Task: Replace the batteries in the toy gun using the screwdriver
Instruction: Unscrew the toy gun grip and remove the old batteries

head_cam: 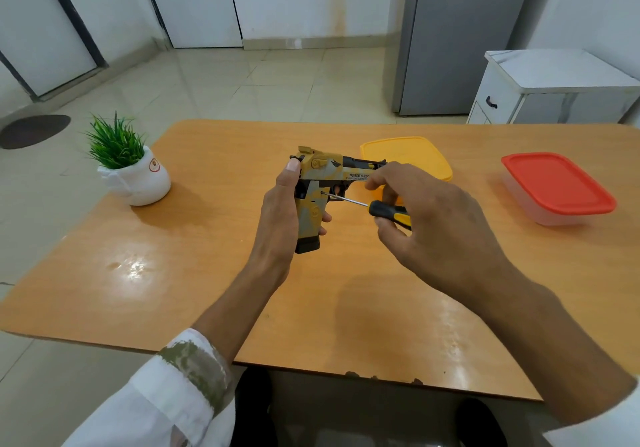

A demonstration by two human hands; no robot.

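Grips the toy gun (323,183) by its handle with the left hand (280,218), above the middle of the surface (207,238), toward the far edge. Pinches the screwdriver (377,208) between the fingers of the right hand (433,225), tip against a screw on the grip. Probably light, stiff, slick plastic; best clamped firmly round the grip against the turning.

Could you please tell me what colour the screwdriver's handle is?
The screwdriver handle is black and yellow, clearest in the head view.
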